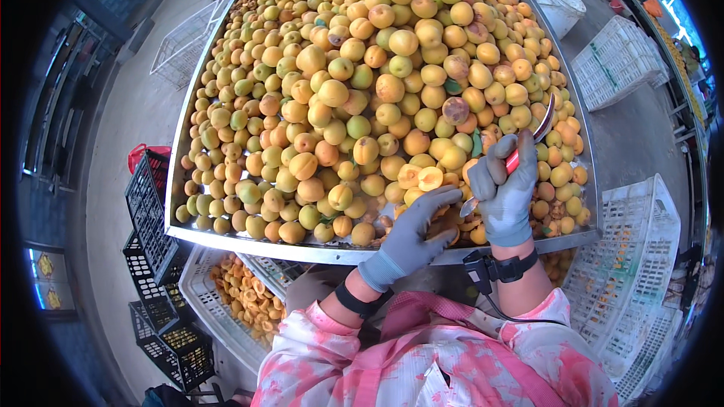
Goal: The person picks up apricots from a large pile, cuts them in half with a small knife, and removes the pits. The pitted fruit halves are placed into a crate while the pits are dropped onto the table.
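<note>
A heap of yellow-orange apricots [332, 94] covers a metal-rimmed table [249, 244] before me. My right hand [507, 196], in a grey glove, is closed round the red handle of a knife [546, 117] whose curved blade points up and away. Below its fingers shows a small shiny metal tip [468, 207]. Close by on the left, my gloved left hand [416, 235] curls its fingers and thumb round a brownish-orange apricot [446, 220], partly hidden by the fingers. Just beyond them lies a cut apricot, its orange halves [430, 179] face up.
A white crate of apricot halves [245, 294] stands below the table's near left edge. Black crates [170, 347] are stacked further left. White crates [622, 256] stand at the right, with another stack [620, 60] and a white bucket [559, 6] beyond.
</note>
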{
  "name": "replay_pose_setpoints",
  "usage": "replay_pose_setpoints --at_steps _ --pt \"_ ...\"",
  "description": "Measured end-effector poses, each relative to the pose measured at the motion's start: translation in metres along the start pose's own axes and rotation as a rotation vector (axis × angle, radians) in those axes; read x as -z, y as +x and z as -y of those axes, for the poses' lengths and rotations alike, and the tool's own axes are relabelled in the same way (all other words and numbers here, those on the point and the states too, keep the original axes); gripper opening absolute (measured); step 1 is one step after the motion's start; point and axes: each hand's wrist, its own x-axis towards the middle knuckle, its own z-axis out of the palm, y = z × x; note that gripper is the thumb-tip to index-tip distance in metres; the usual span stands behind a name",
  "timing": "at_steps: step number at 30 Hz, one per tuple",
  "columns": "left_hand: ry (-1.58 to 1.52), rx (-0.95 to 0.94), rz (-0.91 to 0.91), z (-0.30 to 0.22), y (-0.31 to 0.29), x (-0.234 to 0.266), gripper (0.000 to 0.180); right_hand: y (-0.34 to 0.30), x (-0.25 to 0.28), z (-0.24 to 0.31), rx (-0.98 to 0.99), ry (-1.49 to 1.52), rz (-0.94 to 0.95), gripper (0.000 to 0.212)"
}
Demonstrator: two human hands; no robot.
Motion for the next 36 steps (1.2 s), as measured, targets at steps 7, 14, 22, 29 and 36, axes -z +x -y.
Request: replay_pose_setpoints --at_steps 7,14,22,29,36 --pt "0.278 -0.124 -0.269 -0.021 -0.006 0.049 0.046 -0.001 0.002 -0.003 -0.008 -0.040 0.022 0.039" --pt "1.348 0.123 -0.817 -0.001 -0.016 0.116 0.052 -0.005 0.000 -0.008 -0.075 -0.068 -0.031 0.037" --pt "1.327 0.300 -0.685 -0.002 -0.017 0.127 0.046 -0.012 -0.001 -0.016 -0.172 -0.215 0.076 0.040" --pt "1.292 0.278 -0.735 -0.012 -0.012 0.108 0.056 -0.020 -0.009 -0.019 -0.247 -0.469 0.196 0.048" --pt "1.014 0.059 -0.629 -0.020 -0.002 0.075 0.046 -0.021 -0.001 -0.026 -0.308 -0.508 0.321 0.048"
